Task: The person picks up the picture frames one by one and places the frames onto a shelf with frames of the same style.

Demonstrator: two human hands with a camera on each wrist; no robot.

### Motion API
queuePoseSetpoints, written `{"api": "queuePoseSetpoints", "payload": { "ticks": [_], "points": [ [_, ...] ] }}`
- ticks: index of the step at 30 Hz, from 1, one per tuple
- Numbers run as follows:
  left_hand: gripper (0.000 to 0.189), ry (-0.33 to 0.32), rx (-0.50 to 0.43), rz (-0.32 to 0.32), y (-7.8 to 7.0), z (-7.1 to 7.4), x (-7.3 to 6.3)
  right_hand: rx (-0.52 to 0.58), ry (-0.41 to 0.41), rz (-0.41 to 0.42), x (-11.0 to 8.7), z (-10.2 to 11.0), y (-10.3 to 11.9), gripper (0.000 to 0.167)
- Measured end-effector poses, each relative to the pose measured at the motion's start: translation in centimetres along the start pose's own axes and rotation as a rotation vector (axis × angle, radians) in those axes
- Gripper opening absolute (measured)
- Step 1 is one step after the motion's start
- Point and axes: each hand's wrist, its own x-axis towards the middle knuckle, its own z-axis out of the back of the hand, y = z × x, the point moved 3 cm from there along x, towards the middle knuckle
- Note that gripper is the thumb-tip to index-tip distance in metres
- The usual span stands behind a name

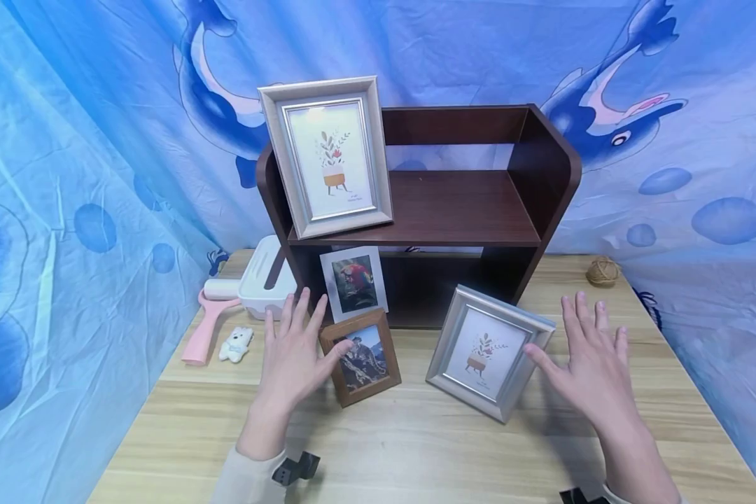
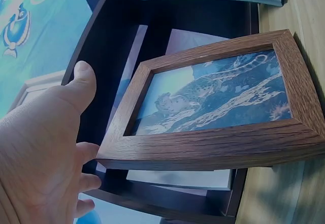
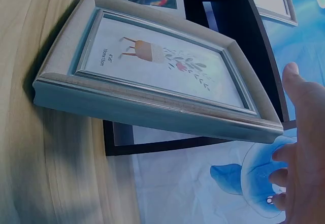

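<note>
With fingers spread, my left hand point(image 1: 292, 360) hovers beside a small brown wooden picture frame point(image 1: 368, 353) that holds a photo of a spotted cat. In the left wrist view its fingers point(image 2: 87, 153) are at the frame's edge; whether they touch I cannot tell. A silver picture frame point(image 1: 481, 350) with a potted-plant print stands tilted back on the table. To its right is my right hand point(image 1: 595, 371), fingers spread and holding nothing. The right wrist view shows the thumb point(image 3: 294, 79) apart from that frame.
Behind stands a dark two-tier shelf point(image 1: 466, 203). A larger silver frame point(image 1: 324, 157) leans on its upper tier, and a white-bordered parrot picture point(image 1: 355, 283) at its lower one. At left are a white box point(image 1: 267, 280), pink-handled roller point(image 1: 204, 329) and bear figurine point(image 1: 236, 344); right, twine point(image 1: 603, 271).
</note>
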Motion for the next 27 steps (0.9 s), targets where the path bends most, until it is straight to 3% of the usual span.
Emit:
{"api": "queuePoseSetpoints", "payload": {
  "ticks": [7,11,14,16,19,22,27],
  "points": [
    [0.09,-0.002,-0.012,-0.003,0.0,0.0,0.0,0.013,-0.005,0.004,-0.1,0.0,0.0,0.098],
    [0.082,-0.089,-0.051,-0.015,0.4,0.4,0.2,0.091,-0.062,-0.009,0.0,0.4,0.2,0.091],
    [0.068,-0.243,-0.171,0.006,1.1,0.9,0.5,0.196,-0.177,-0.014,0.1,0.8,0.2,0.076],
    [0.055,-0.35,-0.302,0.035,1.8,1.2,0.9,0.252,-0.26,-0.011,0.1,0.8,0.2,0.065],
    [0.038,-0.461,-0.495,0.086,3.2,1.1,1.8,0.336,-0.315,0.008,0.2,0.6,-0.1,0.053],
    [0.03,-0.507,-0.622,0.147,4.6,0.5,2.5,0.403,-0.281,0.008,0.0,0.1,-0.4,0.048],
    [0.034,-0.511,-0.74,0.213,5.8,0.0,3.2,0.456,-0.229,-0.006,-0.2,-0.7,-1.0,0.043]
  ]
}}
